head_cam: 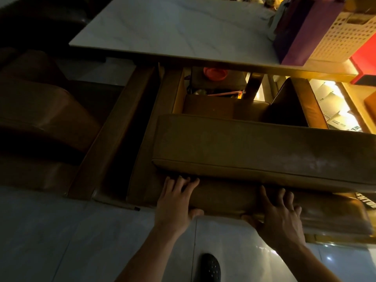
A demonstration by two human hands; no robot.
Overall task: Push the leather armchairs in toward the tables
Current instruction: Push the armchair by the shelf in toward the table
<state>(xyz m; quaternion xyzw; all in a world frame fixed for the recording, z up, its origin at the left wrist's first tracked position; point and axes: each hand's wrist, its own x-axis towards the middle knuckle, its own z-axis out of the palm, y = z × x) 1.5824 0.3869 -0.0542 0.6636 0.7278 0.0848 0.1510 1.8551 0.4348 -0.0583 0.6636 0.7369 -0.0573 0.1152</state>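
Observation:
A brown leather armchair (254,147) stands with its back toward me and its seat partly under the white marble table (173,31). My left hand (175,202) lies flat on the top of the chair's back, fingers spread, thumb hooked over the near edge. My right hand (278,214) presses on the same back further right, fingers spread, thumb under the edge. A second brown leather armchair (40,119) sits to the left in shadow, beside the table's left end.
A purple box (299,31), a cream perforated basket (343,35) and a red box (364,58) stand on the table's right end. Clutter with a red lid (214,73) lies under the table. A dark shoe (210,267) rests on the pale tiled floor (61,231).

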